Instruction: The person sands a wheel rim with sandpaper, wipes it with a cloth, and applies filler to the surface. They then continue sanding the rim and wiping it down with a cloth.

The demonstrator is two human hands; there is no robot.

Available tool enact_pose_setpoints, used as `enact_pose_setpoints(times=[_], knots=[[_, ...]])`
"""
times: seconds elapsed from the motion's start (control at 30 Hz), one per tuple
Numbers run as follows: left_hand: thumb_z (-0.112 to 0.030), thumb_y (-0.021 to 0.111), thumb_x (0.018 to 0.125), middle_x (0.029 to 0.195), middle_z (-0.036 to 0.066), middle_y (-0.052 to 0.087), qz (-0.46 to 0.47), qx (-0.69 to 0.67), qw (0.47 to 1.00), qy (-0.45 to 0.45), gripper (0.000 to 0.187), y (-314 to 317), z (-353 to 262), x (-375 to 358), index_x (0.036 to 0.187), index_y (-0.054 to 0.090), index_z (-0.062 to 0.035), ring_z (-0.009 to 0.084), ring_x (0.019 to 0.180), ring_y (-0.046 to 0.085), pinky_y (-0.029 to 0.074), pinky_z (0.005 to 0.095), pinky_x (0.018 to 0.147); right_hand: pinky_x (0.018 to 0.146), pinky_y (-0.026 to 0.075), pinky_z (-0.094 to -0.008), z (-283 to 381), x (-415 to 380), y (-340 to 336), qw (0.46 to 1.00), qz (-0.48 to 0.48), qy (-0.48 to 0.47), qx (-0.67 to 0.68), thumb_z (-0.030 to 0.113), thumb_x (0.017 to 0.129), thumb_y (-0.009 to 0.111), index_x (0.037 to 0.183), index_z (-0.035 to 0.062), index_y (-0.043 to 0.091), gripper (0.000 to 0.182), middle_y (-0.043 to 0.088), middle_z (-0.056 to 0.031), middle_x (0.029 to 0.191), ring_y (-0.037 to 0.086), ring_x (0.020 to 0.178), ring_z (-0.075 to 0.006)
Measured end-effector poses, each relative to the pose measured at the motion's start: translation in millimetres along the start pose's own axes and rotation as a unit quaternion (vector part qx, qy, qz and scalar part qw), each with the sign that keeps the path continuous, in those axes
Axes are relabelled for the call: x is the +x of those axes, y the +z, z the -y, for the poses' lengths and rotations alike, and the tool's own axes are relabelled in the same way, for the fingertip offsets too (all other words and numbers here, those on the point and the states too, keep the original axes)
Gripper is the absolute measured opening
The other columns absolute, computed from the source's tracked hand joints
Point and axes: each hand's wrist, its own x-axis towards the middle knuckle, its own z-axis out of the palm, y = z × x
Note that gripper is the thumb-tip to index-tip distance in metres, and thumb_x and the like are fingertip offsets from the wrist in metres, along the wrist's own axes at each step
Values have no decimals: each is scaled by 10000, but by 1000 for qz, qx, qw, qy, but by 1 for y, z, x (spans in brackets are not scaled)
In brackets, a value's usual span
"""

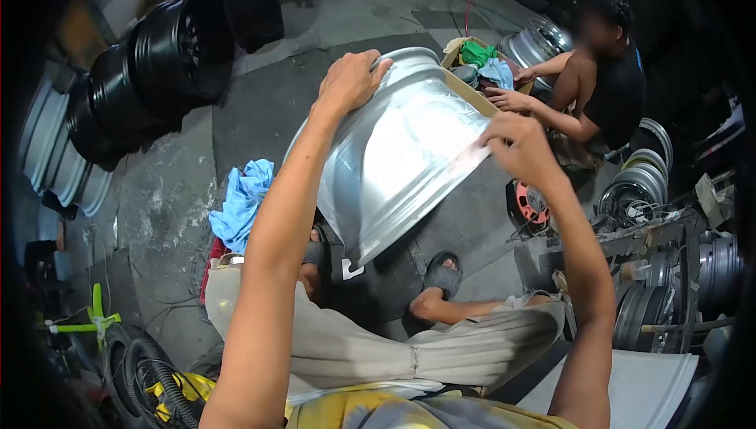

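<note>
A silver wheel rim (402, 200) stands tilted on the floor between my feet, its bright barrel facing up. A glossy, see-through layer that looks like clear plastic film (465, 118) lies over the barrel and stretches toward the right. My left hand (350, 82) is closed over the rim's far upper edge. At the barrel's right side my right hand (516, 145) is closed, fingers curled and slightly blurred, at the edge of the film. The wheel's far side is hidden.
A person (606, 74) crouches at right, hands at a cardboard box (472, 98) of cloths. Black wheels (165, 51) line the left. A blue cloth (242, 204) lies by my left leg. An orange-red reel (531, 202) and more rims (638, 181) sit right.
</note>
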Motion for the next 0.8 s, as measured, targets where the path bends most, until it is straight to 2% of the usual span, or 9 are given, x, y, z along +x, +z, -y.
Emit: enact_pose_setpoints(times=[0.13, 0.23, 0.33, 0.37, 0.57, 0.63, 0.7, 0.77, 0.8], knots=[[-438, 556, 1012, 912, 244, 703, -44, 10, 998, 38, 442, 9, 9, 3, 1045, 700, -21, 429, 886, 665, 505, 491, 811, 775, 547, -344, 37, -8, 8, 997, 3, -48, 54, -69, 746, 599, 819, 22, 737, 181, 704, -117, 839, 692, 819, -269], [-409, 560, 1010, 914, 237, 717, -5, -6, 1000, 4, 400, 1, 1, 1, 1037, 714, -41, 426, 919, 683, 521, 509, 833, 772, 556, -343, 61, -19, 19, 992, -7, -110, 55, -78, 735, 635, 899, 48, 765, 244, 707, -113, 854, 696, 835, -284], [-412, 553, 1014, 909, 234, 711, -9, -6, 1000, 5, 410, 1, 3, 0, 1042, 708, -33, 426, 901, 673, 511, 505, 823, 784, 561, -362, 6, -22, 12, 990, -143, -15, -13, -25, 769, 705, 927, 67, 768, 193, 723, -112, 937, 703, 861, -264], [-424, 548, 1017, 904, 233, 704, -11, -9, 1000, 5, 420, 2, 2, 0, 1047, 702, -34, 427, 882, 663, 500, 500, 811, 784, 561, -362, 6, -28, 14, 990, -142, -15, -17, -25, 769, 705, 927, 67, 768, 193, 723, -112, 937, 703, 861, -264], [-440, 543, 1017, 900, 232, 703, -35, 0, 999, 6, 437, 6, 2, -1, 1054, 698, -33, 424, 900, 663, 497, 499, 810, 804, 562, -382, 49, -46, 47, 974, -158, -161, -17, -28, 783, 690, 943, 75, 771, 207, 730, -102, 951, 691, 881, -291], [-443, 541, 1018, 893, 234, 699, -19, 1, 1000, 5, 441, 3, 2, 0, 1049, 695, -31, 426, 892, 659, 494, 501, 805, 782, 560, -368, -1, -39, 26, 979, -186, -30, -71, -41, 794, 656, 924, 56, 767, 196, 726, -119, 923, 697, 866, -284], [-446, 539, 1018, 886, 236, 696, -5, 1, 1000, -1, 445, 4, 0, -2, 1044, 691, -29, 429, 884, 656, 491, 502, 799, 749, 540, -348, -49, -40, 8, 972, -208, 104, -28, -77, 793, 619, 931, -1, 752, 206, 724, -154, 882, 711, 821, -295], [-441, 534, 1023, 867, 236, 687, -14, 9, 1000, 8, 445, 1, -1, 0, 1019, 685, -22, 432, 859, 646, 486, 503, 782, 717, 527, -342, -62, -46, -2, 967, -234, 60, -85, -71, 789, 615, 898, -5, 738, 177, 701, -144, 814, 696, 757, -284], [-406, 545, 1022, 855, 229, 698, -8, 2, 1000, -13, 409, 2, -3, -1, 980, 676, -20, 428, 874, 663, 502, 513, 783, 734, 525, -348, -60, -51, 0, 969, -219, 98, -58, -62, 782, 621, 872, -3, 727, 151, 700, -138, 846, 688, 778, -287]])
